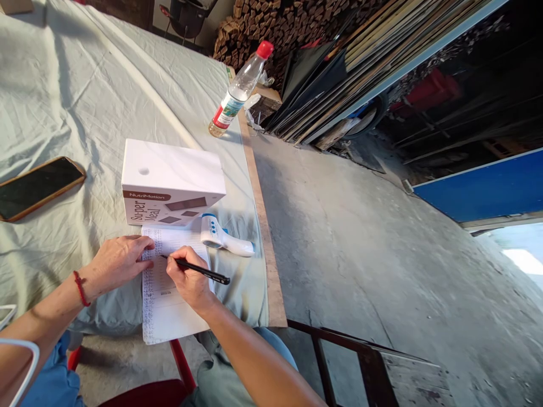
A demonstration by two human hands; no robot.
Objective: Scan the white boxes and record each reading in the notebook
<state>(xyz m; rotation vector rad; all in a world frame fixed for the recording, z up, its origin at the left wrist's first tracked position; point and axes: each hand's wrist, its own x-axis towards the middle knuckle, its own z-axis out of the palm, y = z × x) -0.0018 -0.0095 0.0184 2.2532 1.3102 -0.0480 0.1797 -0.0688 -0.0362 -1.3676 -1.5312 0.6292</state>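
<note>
The fingers of my right hand (189, 278) grasp the black pen (206, 272) (probably light and stiff, best held near its tip), while my left hand (113, 263) rests, fingers parted, on the notebook (176, 316).

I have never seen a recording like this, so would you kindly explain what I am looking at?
There is no machine here: a person works with two bare hands. The single picture comes from a camera worn on the head, looking forward and down. The right hand holds a black pen, its tip at the page of a notebook; the left hand touches the notebook's left side. Also on the cloth-covered table are a white box, a white gun-shaped device, a phone and a red-capped bottle.
</note>
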